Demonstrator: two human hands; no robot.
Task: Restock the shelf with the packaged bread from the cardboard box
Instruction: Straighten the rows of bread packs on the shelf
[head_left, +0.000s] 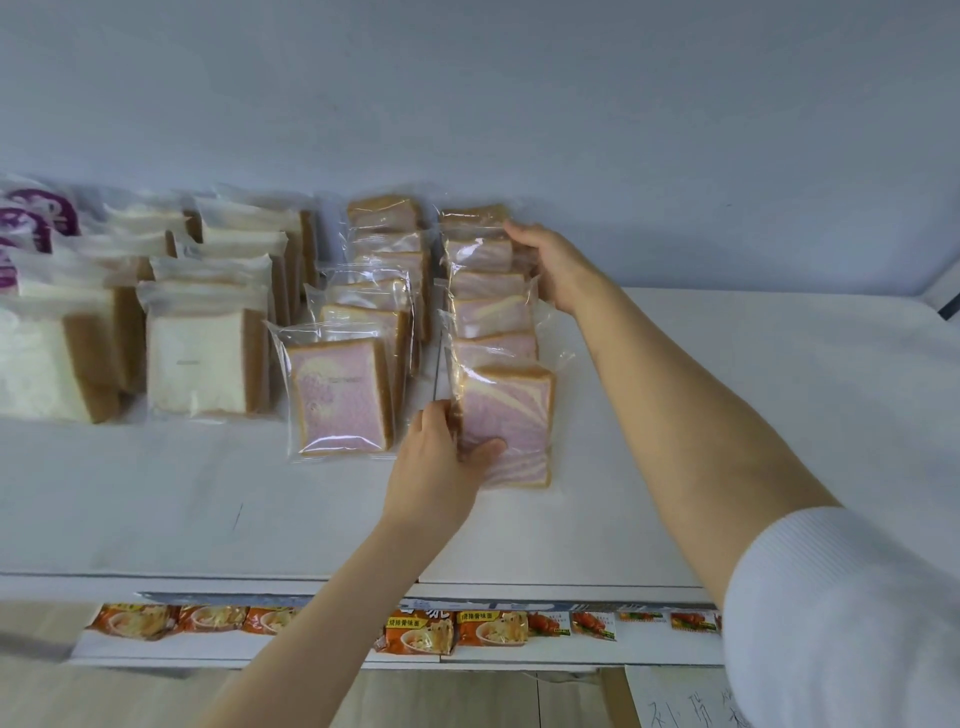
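The shelf fills the middle of the frame, with bread standing on edge in rows from centre to far left. The box is out of view.

The main risk is in the right row, centre frame. Its packs lean on one another and are squeezed from both ends. If either hand eases off, the row could topple like dominoes toward the lower edge of the shelf. If the hands press too hard, the soft slices could be crushed. The clear film looks slippery, so a pack could also slide out sideways to the right, where nothing props it. The left row stands just beside it, and a nudge from the left wrist could tip its front packet.

The front pack of the right row stands upright at centre. The left hand has a narrow grip on its left edge, with the thumb on the pink face and the fingers behind.

The right hand, at upper centre, has a half-closed grip. It holds the right side of the back packs, with the fingers curled over their tops.
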